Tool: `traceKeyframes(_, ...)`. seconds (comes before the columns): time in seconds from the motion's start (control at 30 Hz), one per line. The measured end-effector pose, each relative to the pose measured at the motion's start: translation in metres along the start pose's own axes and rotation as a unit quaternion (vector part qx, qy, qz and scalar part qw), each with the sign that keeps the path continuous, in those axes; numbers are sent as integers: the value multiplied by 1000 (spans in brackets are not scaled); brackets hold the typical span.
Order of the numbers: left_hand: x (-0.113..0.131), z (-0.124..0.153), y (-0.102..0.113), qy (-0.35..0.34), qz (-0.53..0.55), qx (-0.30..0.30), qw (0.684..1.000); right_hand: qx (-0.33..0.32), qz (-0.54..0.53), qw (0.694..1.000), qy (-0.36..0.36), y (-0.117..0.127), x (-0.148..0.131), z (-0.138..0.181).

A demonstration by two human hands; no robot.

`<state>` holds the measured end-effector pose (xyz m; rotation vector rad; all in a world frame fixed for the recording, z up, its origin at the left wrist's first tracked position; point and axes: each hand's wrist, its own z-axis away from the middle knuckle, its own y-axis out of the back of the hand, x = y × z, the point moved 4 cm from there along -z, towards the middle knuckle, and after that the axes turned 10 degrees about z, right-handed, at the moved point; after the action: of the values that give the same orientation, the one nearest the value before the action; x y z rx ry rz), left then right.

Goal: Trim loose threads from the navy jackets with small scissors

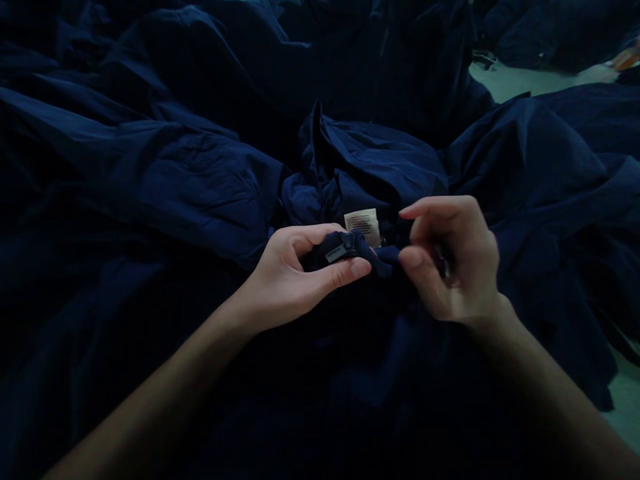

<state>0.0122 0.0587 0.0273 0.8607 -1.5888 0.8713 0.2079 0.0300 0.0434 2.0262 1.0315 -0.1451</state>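
My left hand (305,273) grips a bunched edge of a navy garment (370,150) between thumb and fingers. On that fold, between the fingers, shows a small dark tag (340,248) with a round, button-like piece at its upper end. A white printed care label (363,225) stands up just behind the fingertips. My right hand (457,260) hovers just right of the fold, its thumb and forefinger apart. The curled fingers of that hand close around a small dark object with a shiny glint (443,260); its kind is too unclear to tell.
Navy cloth in loose folds (200,180) spreads around both hands. A pale surface (530,79) shows at the upper right, with a thin dark cord-like thing (485,59) on it. More dark fabric (550,33) is piled beyond. An orange item (626,60) sits at the right edge.
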Motion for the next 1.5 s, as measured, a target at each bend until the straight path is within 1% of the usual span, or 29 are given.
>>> traceKeyframes(0.07,-1,1,0,13,-5,0,1000,-78,-53,995,17,-5,3,-1)
traceKeyframes(0.1,-1,1,0,18,-8,-2,1000,-97,-73,992,24,-7,4,-2)
traceKeyframes(0.13,-2,1,-1,23,-10,-4,1000,-102,-85,991,32,-7,5,-3)
traceKeyframes(0.2,-1,0,-1,30,-7,-7,999,-83,-69,992,60,-5,5,-4)
traceKeyframes(0.27,-1,0,-2,41,-1,-9,999,-52,-14,992,111,-2,1,-4)
traceKeyframes(0.33,-2,0,-2,51,1,-10,999,-29,41,986,160,1,-5,-4)
traceKeyframes(0.4,-2,0,-2,58,6,-10,998,-11,62,981,185,2,-8,-5)
traceKeyframes(0.57,-2,0,-3,60,33,-1,998,2,64,979,192,2,-8,-5)
traceKeyframes(0.7,-2,0,-4,39,24,2,999,13,64,976,205,0,-7,-4)
traceKeyframes(0.97,-5,0,-5,2,-43,1,999,23,80,972,221,-2,-9,-4)
traceKeyframes(1.17,-6,0,-5,-16,-59,7,998,-1,95,971,221,-2,-8,-5)
traceKeyframes(1.37,-6,1,-7,-17,-54,7,998,-4,94,967,239,-3,-9,-2)
traceKeyframes(1.43,-6,1,-7,-12,-54,8,998,18,95,971,217,-1,-8,-1)
traceKeyframes(1.5,-6,1,-7,-5,-62,9,998,68,87,978,176,2,-6,0)
